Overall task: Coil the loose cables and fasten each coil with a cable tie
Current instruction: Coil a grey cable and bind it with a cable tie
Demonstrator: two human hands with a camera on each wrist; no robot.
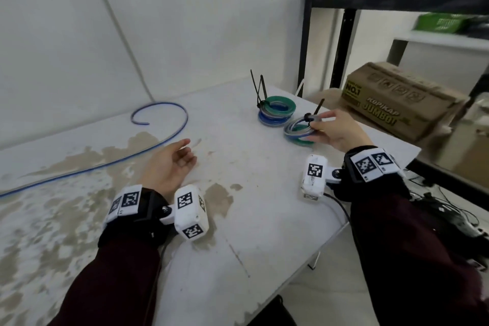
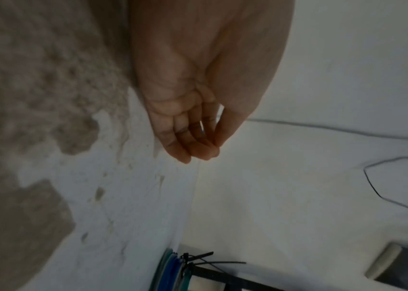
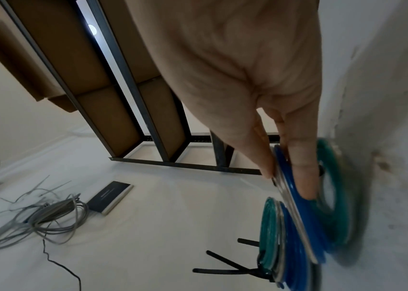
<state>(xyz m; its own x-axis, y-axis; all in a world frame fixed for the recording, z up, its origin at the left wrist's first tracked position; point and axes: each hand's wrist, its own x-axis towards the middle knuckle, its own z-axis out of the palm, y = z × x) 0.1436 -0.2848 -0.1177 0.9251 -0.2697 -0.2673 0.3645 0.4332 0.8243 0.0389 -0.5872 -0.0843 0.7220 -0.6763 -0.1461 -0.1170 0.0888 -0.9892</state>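
We are setting a tied coil (image 1: pixel 300 132) down at four o'clock of the finished stack (image 1: pixel 277 111), our right hand (image 1: pixel 336 131) pinching its rim, tie tail pointing up, while the loose blue cable (image 1: pixel 111 161), running eight-to-two, is waiting by our relaxed, empty left hand (image 1: pixel 169 164).

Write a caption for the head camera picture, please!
Right hand holds a tied cable coil beside a stack of finished coils.
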